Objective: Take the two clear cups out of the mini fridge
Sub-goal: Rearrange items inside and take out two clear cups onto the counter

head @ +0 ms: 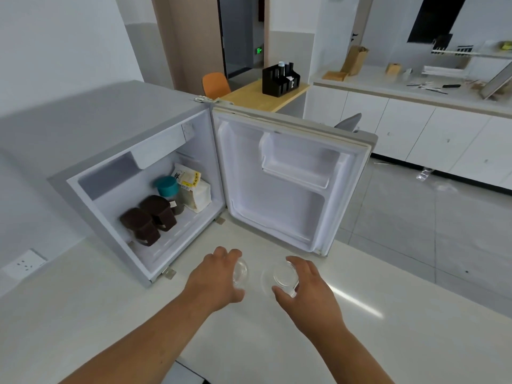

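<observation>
The grey mini fridge (99, 139) stands on the white counter with its door (288, 184) swung wide open to the right. In front of it, over the counter, my left hand (213, 278) is closed around one clear cup (240, 273). My right hand (307, 284) grips the second clear cup (284, 275) just to the right of the first. Both cups are close to the counter surface; whether they touch it is unclear.
Inside the fridge are two dark brown lidded containers (149, 220), a teal-lidded jar (167, 187) and a white bag (191, 189). A wall socket (23, 264) sits at the left. The white counter (277, 342) extends toward me; its edge drops to the tiled floor on the right.
</observation>
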The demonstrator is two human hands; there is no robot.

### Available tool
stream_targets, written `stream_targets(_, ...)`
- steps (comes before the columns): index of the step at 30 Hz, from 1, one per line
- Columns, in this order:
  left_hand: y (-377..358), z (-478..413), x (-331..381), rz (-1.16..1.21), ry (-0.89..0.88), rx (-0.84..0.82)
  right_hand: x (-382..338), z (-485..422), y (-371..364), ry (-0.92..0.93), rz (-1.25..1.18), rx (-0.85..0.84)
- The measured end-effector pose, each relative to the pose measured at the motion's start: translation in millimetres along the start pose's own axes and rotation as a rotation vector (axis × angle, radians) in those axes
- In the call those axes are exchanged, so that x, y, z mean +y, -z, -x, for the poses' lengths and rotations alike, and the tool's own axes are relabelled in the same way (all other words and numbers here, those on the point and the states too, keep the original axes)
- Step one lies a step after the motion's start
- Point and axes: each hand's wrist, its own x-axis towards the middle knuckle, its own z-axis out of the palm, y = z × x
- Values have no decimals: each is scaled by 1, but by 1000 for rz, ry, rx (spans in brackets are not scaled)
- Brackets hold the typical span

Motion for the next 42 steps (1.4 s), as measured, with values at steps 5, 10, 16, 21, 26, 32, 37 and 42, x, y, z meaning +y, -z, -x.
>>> stream_targets(5, -2, 8, -23, 24, 18, 8, -19, -4, -17, 23, 10, -33)
stream_targets(10, 2, 3, -60, 27, 12, 31, -43, -21, -38, 39, 40, -51)
stream_targets(16, 5, -5, -120, 59, 18, 31, -80, -49, -78, 42, 76, -64)
stream_targets(21, -3, -6, -169, 69, 39, 15, -107, -68, -113, 56, 92, -101)
stream_targets(26, -17, 0, -211, 75, 60, -16, -129, -79, -151, 85, 116, -183)
stream_targets(32, -36, 18, -266, 89, 148, -65, -152, -86, -204, 111, 158, -316)
stream_targets(37, -48, 35, -311, 93, 213, -123, -166, -84, -255, 155, 243, -471)
stream_targets(42, -65, 52, -349, 111, 281, -150, -183, -80, -303, 213, 283, -573)
